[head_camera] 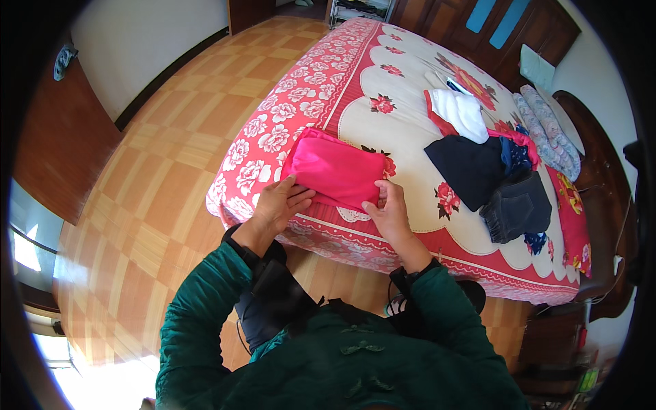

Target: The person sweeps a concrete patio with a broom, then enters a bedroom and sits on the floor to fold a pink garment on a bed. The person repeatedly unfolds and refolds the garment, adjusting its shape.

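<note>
A bright pink folded garment (335, 166) lies near the bed's front-left corner, in a roughly rectangular bundle. My left hand (277, 205) rests at its near left edge, fingers stretched over the fabric and thumb pointing away from me. At the near right corner, my right hand (390, 209) has its thumb and curled forefinger on the cloth, pinching the edge. The underside of the bundle is hidden.
The bed wears a red and white floral bedspread (410, 154). To the right lie a white garment with red trim (456, 113), a dark navy garment (464, 166) and dark denim trousers (520, 207). Beyond are a rolled floral quilt (548, 130) and a headboard (610, 205).
</note>
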`<state>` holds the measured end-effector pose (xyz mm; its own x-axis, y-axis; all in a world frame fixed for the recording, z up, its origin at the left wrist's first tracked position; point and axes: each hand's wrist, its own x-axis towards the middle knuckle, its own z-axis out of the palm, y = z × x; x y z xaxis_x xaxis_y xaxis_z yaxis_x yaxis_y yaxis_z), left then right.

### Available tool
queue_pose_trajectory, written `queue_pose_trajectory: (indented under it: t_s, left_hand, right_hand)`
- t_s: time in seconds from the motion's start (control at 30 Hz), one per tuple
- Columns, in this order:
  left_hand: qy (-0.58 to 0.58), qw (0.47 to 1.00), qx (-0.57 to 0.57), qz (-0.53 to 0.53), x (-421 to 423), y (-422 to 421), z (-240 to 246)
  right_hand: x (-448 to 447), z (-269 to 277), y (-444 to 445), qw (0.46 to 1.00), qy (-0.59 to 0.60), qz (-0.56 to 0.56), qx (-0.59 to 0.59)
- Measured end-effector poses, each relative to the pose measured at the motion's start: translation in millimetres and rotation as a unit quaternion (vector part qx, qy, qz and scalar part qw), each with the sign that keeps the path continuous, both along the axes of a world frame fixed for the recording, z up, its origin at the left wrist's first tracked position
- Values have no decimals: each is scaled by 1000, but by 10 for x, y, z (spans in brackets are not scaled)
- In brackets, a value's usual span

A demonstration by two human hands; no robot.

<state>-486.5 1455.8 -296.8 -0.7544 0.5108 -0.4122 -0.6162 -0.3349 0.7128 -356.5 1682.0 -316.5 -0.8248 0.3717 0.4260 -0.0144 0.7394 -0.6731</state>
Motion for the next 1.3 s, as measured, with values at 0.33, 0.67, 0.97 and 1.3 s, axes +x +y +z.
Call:
queue_pose_trajectory:
  t_s: [0.33, 0.67, 0.97, 1.3]
  left_hand:
    - [142, 975, -167, -30, -253, -107, 41]
    - [204, 948, -243, -40, -371, -176, -1]
    - [219, 911, -308, -163, -501, -321, 81]
    - [275, 892, -330, -139, -592, -300, 181]
  right_hand:
    - [211, 81, -100, 987, -28, 14, 155]
    - [263, 58, -159, 986, 15, 20, 165]
    - [253, 71, -147, 988, 2, 35, 148]
    - [-334, 256, 342, 995, -72, -61, -9]
